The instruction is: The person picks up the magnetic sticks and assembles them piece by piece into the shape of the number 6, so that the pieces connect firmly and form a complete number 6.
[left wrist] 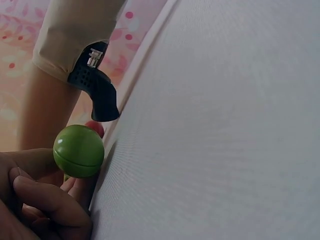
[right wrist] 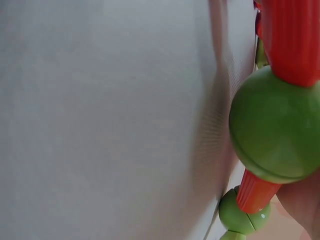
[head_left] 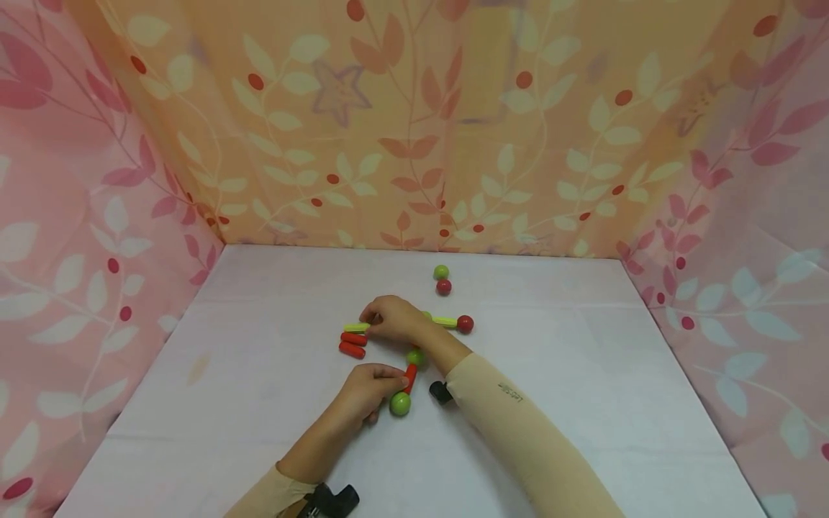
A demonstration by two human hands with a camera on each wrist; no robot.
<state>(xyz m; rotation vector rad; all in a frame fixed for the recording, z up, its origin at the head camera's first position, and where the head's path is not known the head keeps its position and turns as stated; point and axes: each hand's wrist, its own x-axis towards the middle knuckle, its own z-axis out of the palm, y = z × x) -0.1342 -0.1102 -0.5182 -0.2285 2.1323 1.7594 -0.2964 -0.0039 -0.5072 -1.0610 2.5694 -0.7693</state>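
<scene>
Right now your left hand is pinching a red rod between thumb and fingers, the gap closing down to the rod's own thickness. That rod is joining two green balls near the middle of the white table: the near ball is sitting just beside your fingertips, and the middle ball is showing beside your right wrist. The balls are acting as sockets. In the right wrist view, the middle ball is taking this rod's end on one side and a second red rod on the other. The second rod is running into a far ball, which is also holding one end of a joined yellow rod. In the head view, that yellow rod's other end is meeting a red ball.

Your right hand is reaching across, its fingers curling at the right end of a loose yellow rod. The gap there is looking narrow, but you cannot tell whether they are gripping it. Two loose red rods are lying just nearer you. Farther back, a loose green ball and a loose red ball are resting side by side.
</scene>
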